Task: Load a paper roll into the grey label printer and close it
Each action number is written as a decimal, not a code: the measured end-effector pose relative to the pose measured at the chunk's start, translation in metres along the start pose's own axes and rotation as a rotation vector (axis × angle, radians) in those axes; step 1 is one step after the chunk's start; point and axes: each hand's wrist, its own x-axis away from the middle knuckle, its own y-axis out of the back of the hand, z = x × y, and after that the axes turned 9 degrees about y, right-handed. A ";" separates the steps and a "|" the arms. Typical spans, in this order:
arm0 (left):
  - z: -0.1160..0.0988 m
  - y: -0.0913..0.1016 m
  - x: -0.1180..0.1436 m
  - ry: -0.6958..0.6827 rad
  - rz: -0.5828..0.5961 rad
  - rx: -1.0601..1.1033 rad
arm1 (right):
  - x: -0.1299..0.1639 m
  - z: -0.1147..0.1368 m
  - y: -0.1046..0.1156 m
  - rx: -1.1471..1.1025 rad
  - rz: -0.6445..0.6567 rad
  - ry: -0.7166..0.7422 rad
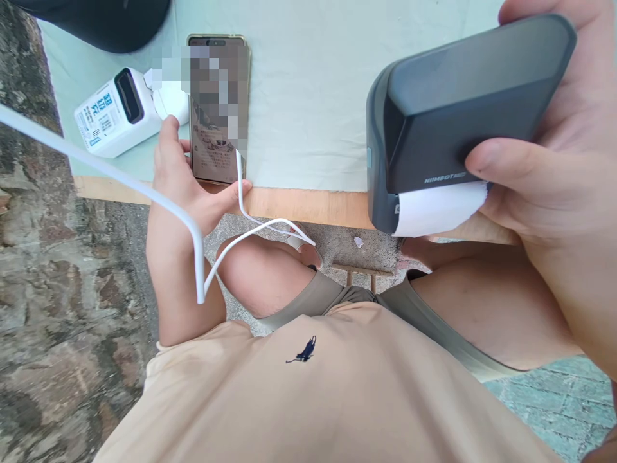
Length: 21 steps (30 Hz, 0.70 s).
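My right hand [554, 167] grips a dark grey label printer [457, 96] held up close to the camera, thumb on its lid. A strip of white paper [438, 209] sticks out of its slot. My left hand [180, 180] rests at the table's front edge beside a smartphone [219, 106] lying flat on the table, thumb under the phone's lower edge, fingertips touching a white plug [171, 99]. A white cable [250, 228] runs from the phone's bottom end down past my knee.
A white power bank [116, 112] lies left of the phone on the pale green tabletop [313, 83] with a wooden front edge. A dark object [106, 22] sits at the top left. A stone wall is on the left, paved ground below.
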 end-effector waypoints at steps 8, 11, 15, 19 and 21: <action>-0.010 0.007 0.002 0.036 0.062 -0.107 | 0.002 0.002 -0.004 -0.003 -0.021 -0.018; -0.013 0.005 0.003 0.046 0.043 -0.103 | 0.003 0.002 -0.005 -0.019 -0.026 -0.012; -0.017 0.003 0.003 0.068 0.035 -0.058 | 0.001 0.001 -0.005 -0.040 -0.015 0.008; -0.016 0.002 0.002 0.072 0.031 -0.036 | 0.002 0.003 -0.006 -0.032 -0.006 -0.020; -0.015 0.003 0.002 0.066 0.033 -0.033 | 0.003 0.004 -0.006 -0.035 -0.007 -0.016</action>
